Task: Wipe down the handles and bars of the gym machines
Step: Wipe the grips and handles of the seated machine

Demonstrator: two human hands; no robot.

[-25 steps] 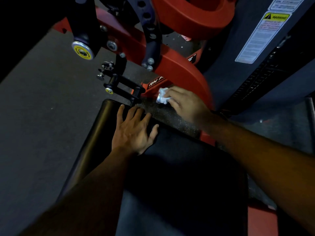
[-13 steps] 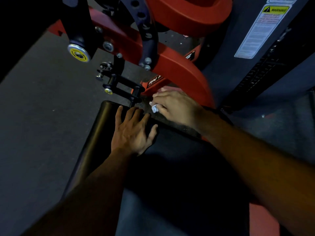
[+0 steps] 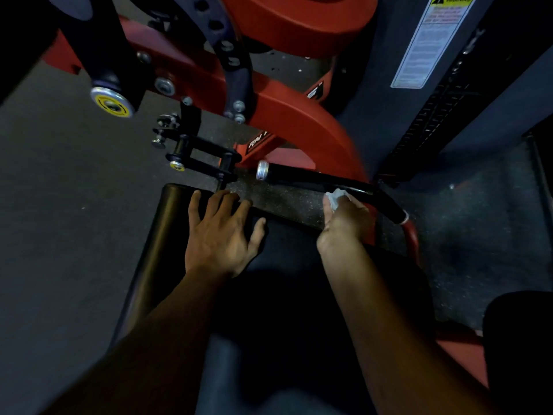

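Resting flat on the black seat pad [image 3: 269,295], the left hand [image 3: 220,235] lay with its fingers [image 3: 194,205] straight and spread, their tips reaching the pad's far edge, just short of a black adjustment bracket [image 3: 203,158] beyond them. To the right, the right hand [image 3: 344,218] gripped a crumpled white wipe [image 3: 334,198], its fingers curled round it and apparently pressing it against the black handle bar [image 3: 317,178], though dim light hid the contact. Past those fingers the bar ran left to a silver end cap [image 3: 262,170], with the red machine frame [image 3: 299,115] behind it.
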